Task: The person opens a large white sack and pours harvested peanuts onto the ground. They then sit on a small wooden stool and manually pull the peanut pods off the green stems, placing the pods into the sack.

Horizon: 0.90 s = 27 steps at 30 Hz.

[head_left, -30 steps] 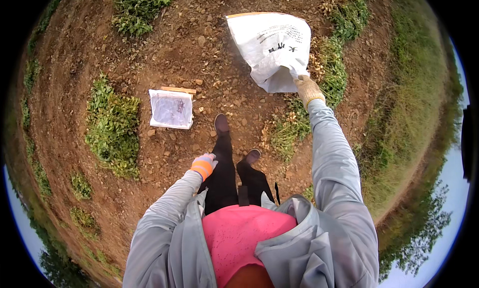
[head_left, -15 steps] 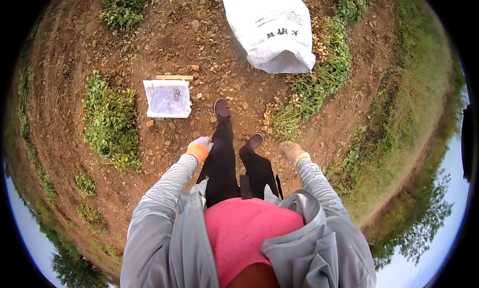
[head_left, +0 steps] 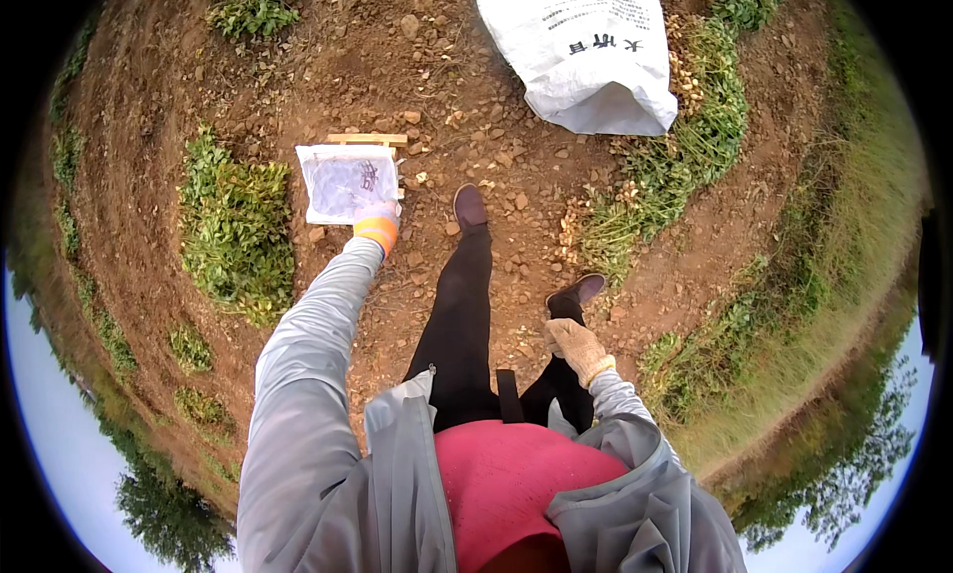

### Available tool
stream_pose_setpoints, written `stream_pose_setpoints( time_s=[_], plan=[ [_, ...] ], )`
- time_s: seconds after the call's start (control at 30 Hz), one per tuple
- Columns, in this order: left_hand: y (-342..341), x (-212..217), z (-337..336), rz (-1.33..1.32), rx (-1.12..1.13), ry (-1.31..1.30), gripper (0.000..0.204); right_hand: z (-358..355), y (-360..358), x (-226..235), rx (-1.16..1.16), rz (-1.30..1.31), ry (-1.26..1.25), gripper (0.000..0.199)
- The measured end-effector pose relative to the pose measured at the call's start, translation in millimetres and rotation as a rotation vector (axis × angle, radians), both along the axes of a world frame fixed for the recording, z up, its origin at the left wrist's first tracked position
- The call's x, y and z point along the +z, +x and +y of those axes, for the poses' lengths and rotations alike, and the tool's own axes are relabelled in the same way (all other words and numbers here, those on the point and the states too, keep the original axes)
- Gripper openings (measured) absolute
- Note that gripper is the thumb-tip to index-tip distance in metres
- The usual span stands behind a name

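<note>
My left hand point(head_left: 375, 219), in a glove with an orange cuff, is stretched forward onto the near right corner of a small flat white plastic-covered pad point(head_left: 342, 179), which lies on a wooden frame point(head_left: 369, 138) on the soil. The fingers are hidden, so the grip is unclear. My right hand point(head_left: 574, 345), in a pale work glove, hangs beside my right leg, holds nothing, and its fingers are loosely apart. A large white woven sack point(head_left: 586, 47) lies on the ground ahead to the right, away from both hands.
I stand on stony brown soil with my left shoe point(head_left: 469, 206) forward and my right shoe point(head_left: 578, 290) back. Low green plants point(head_left: 233, 231) grow to the left. Uprooted plants with pale pods point(head_left: 635, 201) lie to the right, beside a grassy strip point(head_left: 844, 226).
My right hand let go of the large sack and dropped to my leg. My left hand rose from my thigh and reached out to the small white pad. I stepped forward.
</note>
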<state>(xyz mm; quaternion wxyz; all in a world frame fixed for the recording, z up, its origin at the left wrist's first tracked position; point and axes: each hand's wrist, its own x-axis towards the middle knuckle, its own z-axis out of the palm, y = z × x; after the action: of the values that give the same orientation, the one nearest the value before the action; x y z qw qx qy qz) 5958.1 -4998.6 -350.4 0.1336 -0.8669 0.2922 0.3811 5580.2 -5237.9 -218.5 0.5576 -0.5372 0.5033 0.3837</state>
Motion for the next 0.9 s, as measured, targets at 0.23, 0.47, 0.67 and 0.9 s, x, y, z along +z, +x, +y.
stream_pose_setpoints(
  time_s=[0.23, 0.47, 0.67, 0.9],
  plan=[
    [78, -65, -1, -0.138, -0.037, 0.276, 0.057, 7, -61, -49, -0.091, 0.090, -0.117, 0.027],
    [122, -131, -2, -0.063, -0.206, 0.487, 0.057, 15, -81, -53, 0.141, 0.039, -0.229, 0.027],
    [104, -152, 25, 0.064, -0.262, 0.189, 0.031, 22, -110, -91, 0.400, -0.077, -0.162, 0.026],
    [-33, -69, 68, 0.182, -0.351, 0.190, 0.023, 11, -108, -75, 0.689, -0.229, -0.127, 0.038]
  ],
)
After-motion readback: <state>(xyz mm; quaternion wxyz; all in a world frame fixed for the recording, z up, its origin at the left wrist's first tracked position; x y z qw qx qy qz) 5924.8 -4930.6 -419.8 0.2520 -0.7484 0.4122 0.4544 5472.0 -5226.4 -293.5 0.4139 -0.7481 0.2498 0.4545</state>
